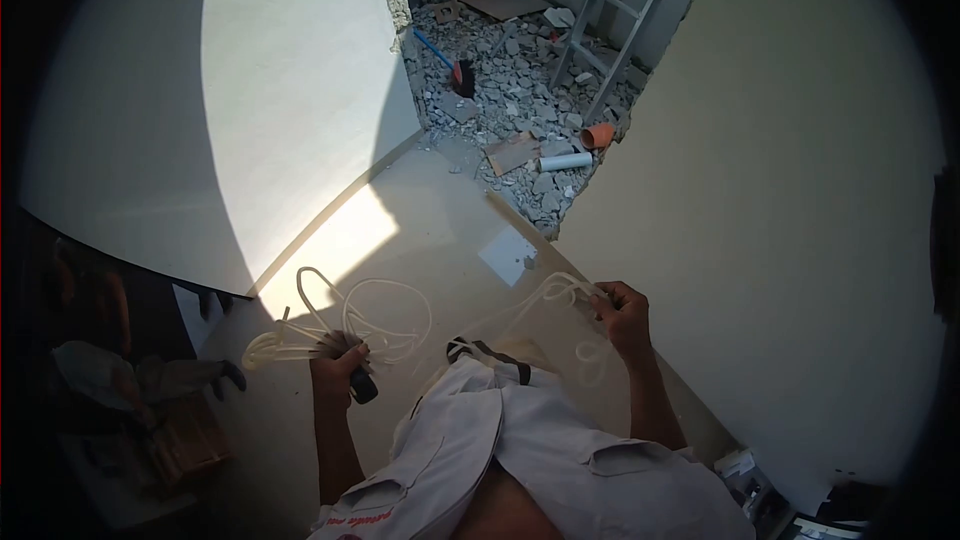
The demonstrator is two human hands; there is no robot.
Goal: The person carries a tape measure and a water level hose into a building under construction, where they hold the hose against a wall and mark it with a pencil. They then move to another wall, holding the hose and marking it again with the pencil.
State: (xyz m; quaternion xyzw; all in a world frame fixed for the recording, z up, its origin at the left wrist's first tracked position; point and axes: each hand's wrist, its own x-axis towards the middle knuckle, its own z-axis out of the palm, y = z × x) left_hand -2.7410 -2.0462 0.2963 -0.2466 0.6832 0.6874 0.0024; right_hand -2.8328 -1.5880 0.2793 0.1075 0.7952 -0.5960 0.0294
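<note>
My left hand (337,370) is closed around a bundle of looped whitish cable (262,350), whose coils fan out to the left and above the fist. A black end piece (363,387) sticks out below that hand; its kind is not clear. Off to the right, my right hand (624,320) pinches another stretch of the same cable, with small loops beside its fingers. A slack length runs between the two hands across the front of my body, and one faint loop dangles below the right hand.
Rubble (500,70) covers the ground beyond a broken wall opening. On it are a ladder (615,5), a blue-handled broom (460,75), an orange pot-like piece (597,136) and a white tube (565,162). White paper (508,255) lies on the floor. Walls flank both sides.
</note>
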